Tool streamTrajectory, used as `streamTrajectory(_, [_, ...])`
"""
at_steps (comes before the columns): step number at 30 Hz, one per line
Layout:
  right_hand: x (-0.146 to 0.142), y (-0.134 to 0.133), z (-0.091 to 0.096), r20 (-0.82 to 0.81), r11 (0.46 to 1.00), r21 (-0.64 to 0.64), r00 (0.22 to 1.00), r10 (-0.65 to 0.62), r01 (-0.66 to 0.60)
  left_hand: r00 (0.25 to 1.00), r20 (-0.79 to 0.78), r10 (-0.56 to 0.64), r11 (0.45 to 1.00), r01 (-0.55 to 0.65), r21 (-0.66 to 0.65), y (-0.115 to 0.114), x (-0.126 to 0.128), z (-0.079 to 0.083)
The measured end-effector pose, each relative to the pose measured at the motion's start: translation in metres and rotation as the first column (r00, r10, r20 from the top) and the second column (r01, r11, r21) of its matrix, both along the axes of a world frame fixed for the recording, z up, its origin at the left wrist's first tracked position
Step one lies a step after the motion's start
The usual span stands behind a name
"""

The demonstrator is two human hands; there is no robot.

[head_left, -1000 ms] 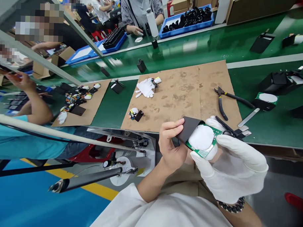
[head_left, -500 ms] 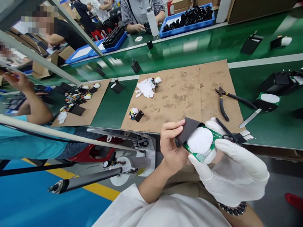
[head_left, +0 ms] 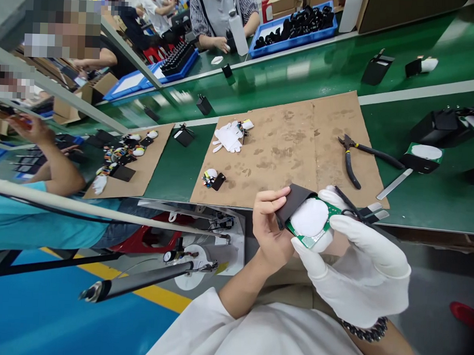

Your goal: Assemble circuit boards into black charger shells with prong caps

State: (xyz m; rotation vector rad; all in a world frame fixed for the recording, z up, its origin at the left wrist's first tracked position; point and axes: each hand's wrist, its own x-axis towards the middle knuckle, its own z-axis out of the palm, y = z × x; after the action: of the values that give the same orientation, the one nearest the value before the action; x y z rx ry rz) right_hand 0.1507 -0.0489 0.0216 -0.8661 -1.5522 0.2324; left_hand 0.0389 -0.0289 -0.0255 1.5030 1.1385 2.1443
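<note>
My bare left hand [head_left: 273, 233] grips a black plastic case [head_left: 296, 202] in front of my body. A green circuit board [head_left: 308, 241] with a round white pad [head_left: 310, 217] sits partly inside the case's open end. My right hand [head_left: 360, 270], in a white glove, pinches the board by its edges. A black cable and flat metal-looking prongs [head_left: 373, 211] stick out past the gloved fingers; how they join the board is hidden.
Cutting pliers [head_left: 350, 163], a white glove [head_left: 227, 137] and a small component assembly [head_left: 213, 180] lie on a cardboard sheet [head_left: 284, 148]. Black housings [head_left: 437, 125] stand at right. Beyond runs a green belt [head_left: 298, 86] carrying black units; co-workers sit across and at left.
My right hand has shifted slightly left with the board, which looks a little deeper in the case. Black units on the belt have moved left.
</note>
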Motion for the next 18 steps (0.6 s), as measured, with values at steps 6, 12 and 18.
streamTrajectory(6, [0.0,-0.001,-0.002,0.03,0.999,0.032,0.999,-0.04,0.039,0.999,0.046,-0.016,1.0,0.016,-0.009,0.0,0.003,-0.001])
streamTrajectory(12, [0.001,-0.002,-0.002,0.017,0.998,-0.024,0.999,-0.051,0.052,0.999,0.038,-0.009,0.999,0.01,-0.031,0.0,0.003,-0.002])
streamTrajectory(18, [0.017,-0.004,-0.005,0.069,0.999,-0.019,0.996,0.052,-0.05,0.999,0.014,-0.037,0.999,0.037,-0.015,0.004,0.0,0.0])
